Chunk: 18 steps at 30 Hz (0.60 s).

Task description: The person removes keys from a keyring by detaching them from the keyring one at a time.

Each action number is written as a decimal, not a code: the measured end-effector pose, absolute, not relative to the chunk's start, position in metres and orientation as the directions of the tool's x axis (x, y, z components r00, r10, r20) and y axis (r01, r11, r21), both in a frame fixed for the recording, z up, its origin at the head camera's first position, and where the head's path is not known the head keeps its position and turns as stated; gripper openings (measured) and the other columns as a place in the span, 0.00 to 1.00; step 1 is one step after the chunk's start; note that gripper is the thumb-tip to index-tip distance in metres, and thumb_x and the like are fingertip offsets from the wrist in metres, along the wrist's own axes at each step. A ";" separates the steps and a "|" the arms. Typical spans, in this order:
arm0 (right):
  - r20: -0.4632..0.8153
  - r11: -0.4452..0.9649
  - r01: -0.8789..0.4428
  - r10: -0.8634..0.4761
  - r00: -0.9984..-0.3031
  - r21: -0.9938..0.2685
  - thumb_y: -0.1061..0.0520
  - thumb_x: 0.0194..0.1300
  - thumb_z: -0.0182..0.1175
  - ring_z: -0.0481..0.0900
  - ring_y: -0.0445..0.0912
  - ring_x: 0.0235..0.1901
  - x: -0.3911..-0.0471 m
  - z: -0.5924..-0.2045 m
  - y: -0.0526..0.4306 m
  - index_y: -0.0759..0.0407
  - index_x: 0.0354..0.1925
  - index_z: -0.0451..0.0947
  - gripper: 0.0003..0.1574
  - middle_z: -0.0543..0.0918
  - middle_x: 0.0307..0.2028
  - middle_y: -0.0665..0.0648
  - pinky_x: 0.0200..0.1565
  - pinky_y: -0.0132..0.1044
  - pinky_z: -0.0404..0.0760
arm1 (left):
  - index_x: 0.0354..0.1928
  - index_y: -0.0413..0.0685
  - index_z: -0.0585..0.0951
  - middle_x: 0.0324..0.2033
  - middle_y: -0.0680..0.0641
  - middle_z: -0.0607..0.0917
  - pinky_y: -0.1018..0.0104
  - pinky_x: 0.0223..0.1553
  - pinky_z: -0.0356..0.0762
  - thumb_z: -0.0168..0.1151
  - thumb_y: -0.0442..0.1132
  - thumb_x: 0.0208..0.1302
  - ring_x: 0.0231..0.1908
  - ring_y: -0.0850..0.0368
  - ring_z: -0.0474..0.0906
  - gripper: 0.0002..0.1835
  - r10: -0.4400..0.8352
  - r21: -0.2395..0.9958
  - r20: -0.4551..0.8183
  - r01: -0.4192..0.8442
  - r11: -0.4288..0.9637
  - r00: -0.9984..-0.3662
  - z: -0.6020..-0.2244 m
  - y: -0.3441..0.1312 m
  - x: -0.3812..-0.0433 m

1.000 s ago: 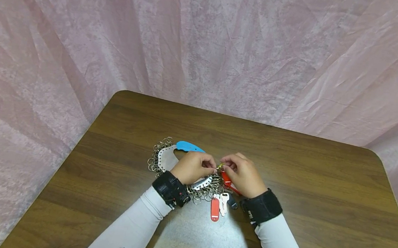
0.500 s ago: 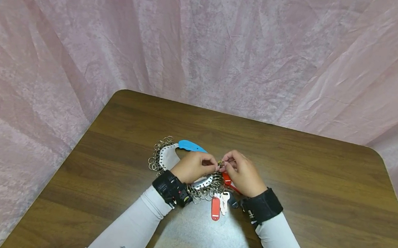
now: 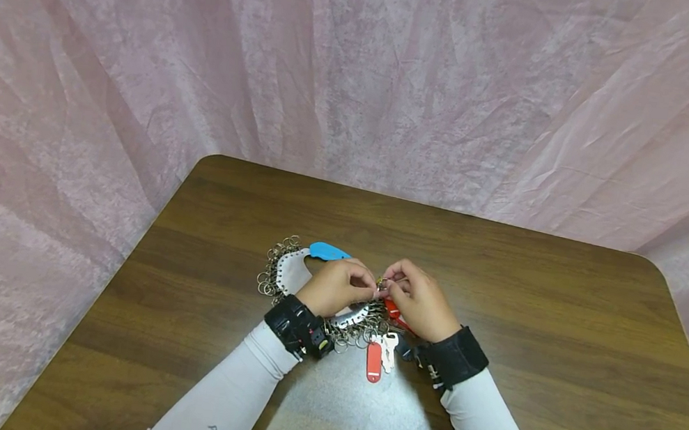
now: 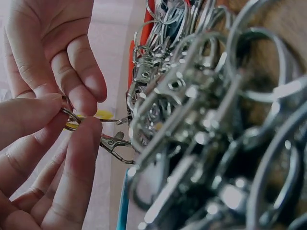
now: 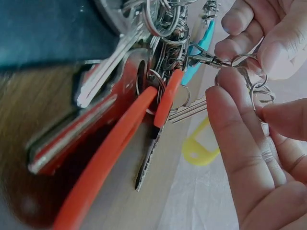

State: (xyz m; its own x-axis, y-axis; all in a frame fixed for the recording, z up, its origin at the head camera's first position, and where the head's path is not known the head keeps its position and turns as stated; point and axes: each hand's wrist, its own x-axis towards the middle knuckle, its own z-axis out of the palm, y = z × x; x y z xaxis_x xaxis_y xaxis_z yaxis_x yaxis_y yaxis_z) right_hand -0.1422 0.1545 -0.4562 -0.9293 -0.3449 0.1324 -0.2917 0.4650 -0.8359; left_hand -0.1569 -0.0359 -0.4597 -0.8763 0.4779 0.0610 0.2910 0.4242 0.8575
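A pink crushed-velvet curtain hangs behind a wood-grain table. In the head view, the left hand is over a metal key-holder plate, whose blue handle shows at eleven o'clock from that hand. The right hand faces it from three o'clock, fingertips nearly meeting; what they hold is too small to tell here. A red key tag lies at six o'clock from the fingertips.

In the left wrist view, the left hand pinches a split ring. A snap hook points away from that pinch, its long axis towards four o'clock.

In the right wrist view, the right hand pinches a second ring, at five o'clock from the left hand's ring and equally near both hands. I cannot tell whether the rings are linked. A yellow key tag sits at eight o'clock from the right hand's pinch.
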 end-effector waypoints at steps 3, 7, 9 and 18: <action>0.127 0.476 -0.283 -0.333 -0.934 -0.833 0.70 0.63 0.54 0.81 0.45 0.30 -0.141 -0.456 0.154 0.63 0.38 0.71 0.06 0.80 0.32 0.56 0.33 0.36 0.80 | 0.28 0.49 0.84 0.34 0.58 0.80 0.70 0.40 0.74 0.67 0.35 0.57 0.37 0.66 0.75 0.02 0.476 0.862 0.061 0.287 0.417 -0.877 -0.461 -0.036 -0.157; 0.097 0.493 -0.265 -0.341 -0.935 -0.828 0.68 0.63 0.56 0.81 0.47 0.28 -0.140 -0.456 0.154 0.61 0.37 0.71 0.05 0.80 0.29 0.56 0.30 0.36 0.80 | 0.27 0.48 0.84 0.33 0.57 0.80 0.71 0.39 0.75 0.66 0.33 0.56 0.36 0.66 0.75 0.03 0.471 0.867 0.061 0.280 0.412 -0.880 -0.461 -0.035 -0.157; 0.078 0.495 -0.259 -0.357 -0.931 -0.829 0.67 0.64 0.56 0.81 0.47 0.28 -0.139 -0.456 0.154 0.60 0.37 0.72 0.04 0.81 0.28 0.57 0.29 0.36 0.80 | 0.26 0.49 0.83 0.34 0.57 0.80 0.71 0.38 0.75 0.67 0.33 0.57 0.36 0.66 0.75 0.04 0.466 0.866 0.061 0.278 0.415 -0.883 -0.462 -0.034 -0.157; 0.048 0.477 -0.242 -0.383 -0.922 -0.845 0.67 0.65 0.56 0.82 0.47 0.30 -0.139 -0.455 0.156 0.60 0.38 0.72 0.04 0.82 0.29 0.55 0.32 0.36 0.81 | 0.25 0.49 0.83 0.35 0.57 0.80 0.72 0.39 0.75 0.67 0.33 0.56 0.37 0.66 0.76 0.05 0.465 0.876 0.072 0.278 0.393 -0.882 -0.463 -0.034 -0.158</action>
